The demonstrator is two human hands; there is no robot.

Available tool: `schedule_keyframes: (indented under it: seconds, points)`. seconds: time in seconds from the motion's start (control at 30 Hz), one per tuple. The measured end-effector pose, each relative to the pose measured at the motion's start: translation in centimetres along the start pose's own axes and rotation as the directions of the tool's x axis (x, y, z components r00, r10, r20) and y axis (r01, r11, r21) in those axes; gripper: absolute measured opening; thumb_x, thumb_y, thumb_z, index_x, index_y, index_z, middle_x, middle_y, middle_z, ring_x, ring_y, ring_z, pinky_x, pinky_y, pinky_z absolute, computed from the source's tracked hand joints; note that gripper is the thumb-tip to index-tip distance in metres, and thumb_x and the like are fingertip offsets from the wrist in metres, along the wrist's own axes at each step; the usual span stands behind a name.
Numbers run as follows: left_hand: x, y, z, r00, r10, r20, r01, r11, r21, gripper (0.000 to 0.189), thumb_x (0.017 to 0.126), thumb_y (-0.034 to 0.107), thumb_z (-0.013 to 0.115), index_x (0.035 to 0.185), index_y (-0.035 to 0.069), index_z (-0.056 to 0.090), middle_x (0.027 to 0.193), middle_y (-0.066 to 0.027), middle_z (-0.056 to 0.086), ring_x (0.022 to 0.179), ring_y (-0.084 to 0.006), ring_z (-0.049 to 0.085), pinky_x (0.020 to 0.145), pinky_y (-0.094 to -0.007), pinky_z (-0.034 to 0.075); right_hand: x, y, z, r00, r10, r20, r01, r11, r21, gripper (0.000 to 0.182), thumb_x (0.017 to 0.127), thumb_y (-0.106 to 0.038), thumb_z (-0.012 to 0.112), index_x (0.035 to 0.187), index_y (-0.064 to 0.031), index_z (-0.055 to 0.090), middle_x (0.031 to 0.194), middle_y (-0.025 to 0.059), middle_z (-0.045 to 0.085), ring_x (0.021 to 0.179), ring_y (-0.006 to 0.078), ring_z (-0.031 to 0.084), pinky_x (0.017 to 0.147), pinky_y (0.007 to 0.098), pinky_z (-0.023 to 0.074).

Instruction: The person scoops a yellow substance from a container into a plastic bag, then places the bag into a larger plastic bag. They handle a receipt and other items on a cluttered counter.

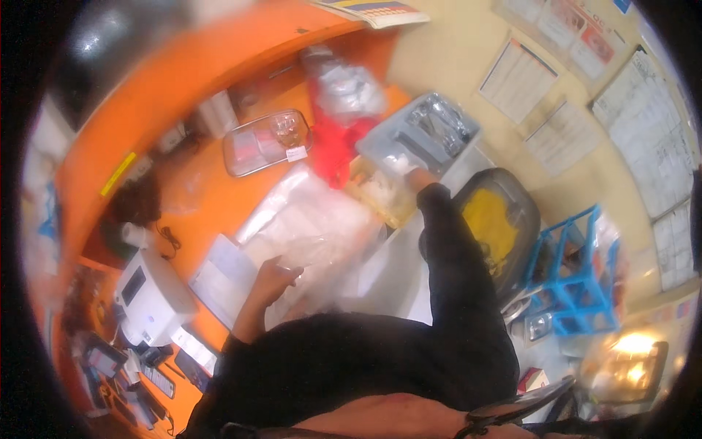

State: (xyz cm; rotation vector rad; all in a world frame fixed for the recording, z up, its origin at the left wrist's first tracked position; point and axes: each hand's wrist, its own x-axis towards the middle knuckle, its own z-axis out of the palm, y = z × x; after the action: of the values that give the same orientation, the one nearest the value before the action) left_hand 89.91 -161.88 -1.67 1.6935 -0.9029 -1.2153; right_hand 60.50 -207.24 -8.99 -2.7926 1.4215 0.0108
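Observation:
My left hand (278, 281) is over a stack of clear plastic bags (323, 230) in front of me, with thumb and fingers pinched on thin clear plastic. My right hand (421, 178) reaches forward to the near end of a grey divided plastic bin (378, 134). White material (403, 163) lies at its fingertips, which are blurred, so its grip is unclear. Wrapped dark cutlery-like items (439, 123) fill the bin's far compartments. Just left of that hand, a yellow basket (397, 214) holds crumpled white items (381, 186).
A metal-rimmed tray (241, 173), red bag (334, 156) and white label printer (159, 299) are on the orange counter (203, 214). To the right are a black container with yellow contents (491, 222) and a blue rack (573, 285). Several phones (159, 381) lie at lower left.

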Motion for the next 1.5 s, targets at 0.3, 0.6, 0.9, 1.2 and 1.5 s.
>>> schedule_keyframes:
  seconds: [0.3, 0.6, 0.9, 1.2, 1.5]
  points:
    - [-1.0, -2.9, -3.2, 0.996, -0.035, -0.077, 0.031, 0.998, -0.054, 0.076, 0.077, 0.029, 0.073, 0.124, -0.021, 0.040, 0.066, -0.0098, 0.063, 0.059, -0.0146, 0.058, 0.054, -0.0261, 0.046, -1.3, -9.3, -4.5, 0.949, 0.227, -0.218, -0.216, 0.974, 0.070, 0.020, 0.081, -0.022, 0.058, 0.087, -0.0069, 0.069, 0.088, 0.0157, 0.068, 0.081, 0.0353, 0.066, 0.074, 0.0458, 0.0527]
    - [0.3, -0.3, -1.0, 0.999, -0.010, -0.041, 0.009, 0.999, -0.032, 0.065, 0.077, 0.024, 0.073, 0.120, -0.018, 0.047, 0.069, -0.0103, 0.062, 0.062, -0.0159, 0.059, 0.056, -0.0275, 0.047, -2.8, -7.3, -4.4, 0.900, 0.327, -0.288, -0.205, 0.901, 0.383, 0.016, 0.078, -0.022, 0.058, 0.080, -0.0114, 0.070, 0.081, 0.0156, 0.067, 0.079, 0.0362, 0.065, 0.071, 0.0475, 0.0507]
    - [-2.0, 2.2, -0.2, 0.994, 0.092, -0.051, -0.094, 0.995, -0.038, 0.036, 0.078, 0.021, 0.071, 0.094, -0.010, 0.061, 0.070, -0.0080, 0.061, 0.059, -0.0144, 0.058, 0.055, -0.0287, 0.047, -5.0, -5.8, -4.8, 0.805, 0.374, -0.461, -0.103, 0.853, 0.511, 0.014, 0.078, -0.018, 0.059, 0.079, -0.0093, 0.069, 0.080, 0.0161, 0.067, 0.079, 0.0352, 0.064, 0.069, 0.0447, 0.0494]
    - [0.3, 5.6, 8.0, 0.994, 0.002, 0.105, 0.031, 0.951, -0.308, 0.023, 0.080, 0.021, 0.071, 0.084, 0.001, 0.060, 0.074, -0.0059, 0.057, 0.066, -0.0140, 0.056, 0.054, -0.0290, 0.048, -13.1, -12.4, -16.6, 0.586, 0.597, -0.548, 0.322, 0.449, 0.834, 0.020, 0.092, -0.018, 0.051, 0.095, 0.0002, 0.057, 0.080, 0.0091, 0.061, 0.075, 0.0178, 0.055, 0.069, 0.0321, 0.0447]
    - [0.8, -5.0, 15.9, 0.830, -0.212, 0.515, 0.532, 0.576, -0.620, 0.020, 0.094, 0.028, 0.050, 0.086, 0.010, 0.051, 0.068, -0.0036, 0.051, 0.060, -0.0199, 0.052, 0.063, -0.0395, 0.053, -36.1, -21.8, -2.0, 0.997, -0.052, -0.063, 0.079, 0.787, 0.612, 0.026, 0.085, -0.012, 0.054, 0.110, -0.0034, 0.055, 0.101, 0.0200, 0.062, 0.091, 0.0383, 0.060, 0.083, 0.0424, 0.0470]
